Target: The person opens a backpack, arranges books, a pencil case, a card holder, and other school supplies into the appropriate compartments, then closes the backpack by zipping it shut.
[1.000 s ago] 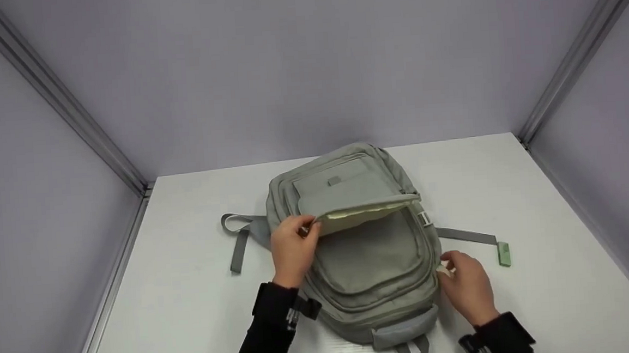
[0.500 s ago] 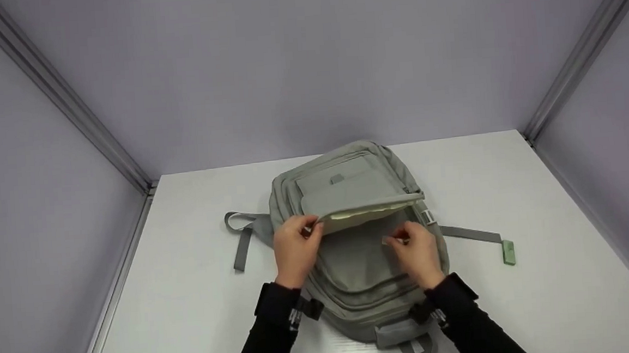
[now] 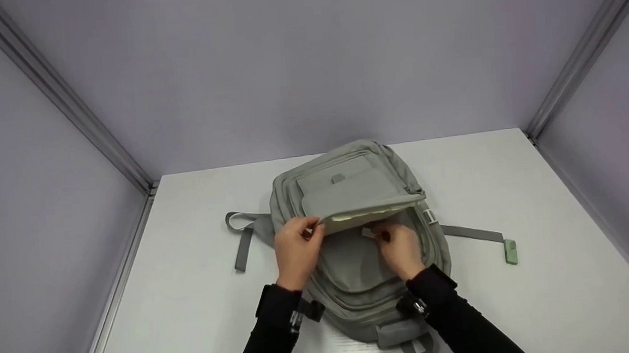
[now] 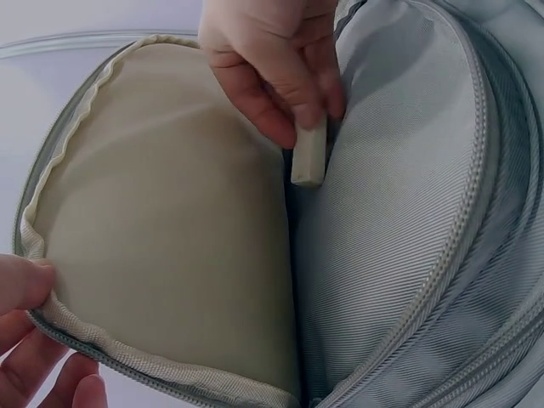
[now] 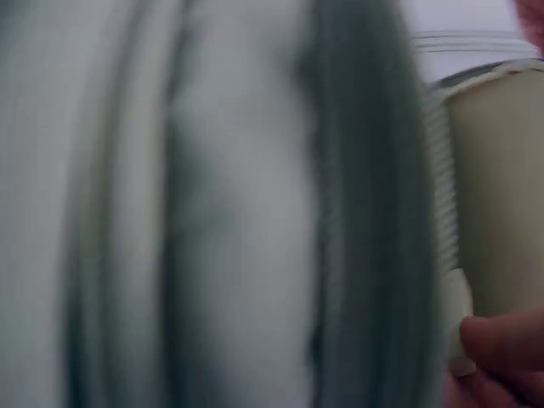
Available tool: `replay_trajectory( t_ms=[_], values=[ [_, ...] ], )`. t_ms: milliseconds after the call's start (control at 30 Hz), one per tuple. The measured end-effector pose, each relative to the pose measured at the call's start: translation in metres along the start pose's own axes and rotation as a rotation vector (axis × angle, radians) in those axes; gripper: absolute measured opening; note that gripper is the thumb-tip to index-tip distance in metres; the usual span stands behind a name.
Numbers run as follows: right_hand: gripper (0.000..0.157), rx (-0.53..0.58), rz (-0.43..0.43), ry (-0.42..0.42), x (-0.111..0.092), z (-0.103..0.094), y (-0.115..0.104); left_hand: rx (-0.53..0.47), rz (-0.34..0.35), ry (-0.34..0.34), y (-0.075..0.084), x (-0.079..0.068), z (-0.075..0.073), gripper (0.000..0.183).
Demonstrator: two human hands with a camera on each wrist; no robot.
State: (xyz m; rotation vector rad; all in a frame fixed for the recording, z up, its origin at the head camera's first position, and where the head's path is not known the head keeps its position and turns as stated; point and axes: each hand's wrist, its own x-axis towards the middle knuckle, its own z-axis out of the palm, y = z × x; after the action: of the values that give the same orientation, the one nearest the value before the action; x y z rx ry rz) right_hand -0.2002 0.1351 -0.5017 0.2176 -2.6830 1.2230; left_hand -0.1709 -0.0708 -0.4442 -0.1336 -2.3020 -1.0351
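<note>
A grey-green backpack point(image 3: 348, 191) lies on the white table, its front pocket unzipped. My left hand point(image 3: 297, 251) pinches the edge of the pocket flap point(image 4: 170, 212) and holds it up, showing the cream lining. Over the pocket opening, my right hand point(image 3: 401, 247) pinches a small off-white rectangular block point(image 4: 308, 157), which looks like an eraser. In the left wrist view the block's lower end points into the fold between flap and pocket front. Blurred grey fabric fills much of the right wrist view, with the fingertips and block at its right edge.
A small green block point(image 3: 510, 252) lies on the table by the end of the right strap point(image 3: 473, 233). The left strap point(image 3: 244, 249) loops out on the other side. Pale walls point(image 3: 313, 73) enclose the table at the back and sides.
My right hand has moved from beside the backpack's right side leftward and up to the pocket opening, carrying the off-white block. My left hand still holds the flap.
</note>
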Motion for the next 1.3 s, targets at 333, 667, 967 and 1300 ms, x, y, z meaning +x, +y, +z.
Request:
replay_trajectory(
  t_ms=[333,667,967,1300],
  values=[
    [0.017,-0.116,-0.132,-0.051,-0.006,-0.04,-0.003,0.011,-0.003,-0.013,-0.001,-0.003,-0.002,0.007],
    [0.036,-0.232,0.186,-0.033,0.001,-0.127,0.078,0.01,0.01,-0.004,-0.001,-0.004,-0.002,0.006],
    [0.059,-0.374,0.381,-0.171,-0.009,-0.151,0.155,0.011,-0.019,-0.017,-0.001,-0.006,-0.004,0.007],
    [0.027,-0.38,0.472,-0.183,-0.011,-0.154,0.179,-0.003,-0.025,-0.025,-0.001,-0.008,-0.004,0.008]
  ],
)
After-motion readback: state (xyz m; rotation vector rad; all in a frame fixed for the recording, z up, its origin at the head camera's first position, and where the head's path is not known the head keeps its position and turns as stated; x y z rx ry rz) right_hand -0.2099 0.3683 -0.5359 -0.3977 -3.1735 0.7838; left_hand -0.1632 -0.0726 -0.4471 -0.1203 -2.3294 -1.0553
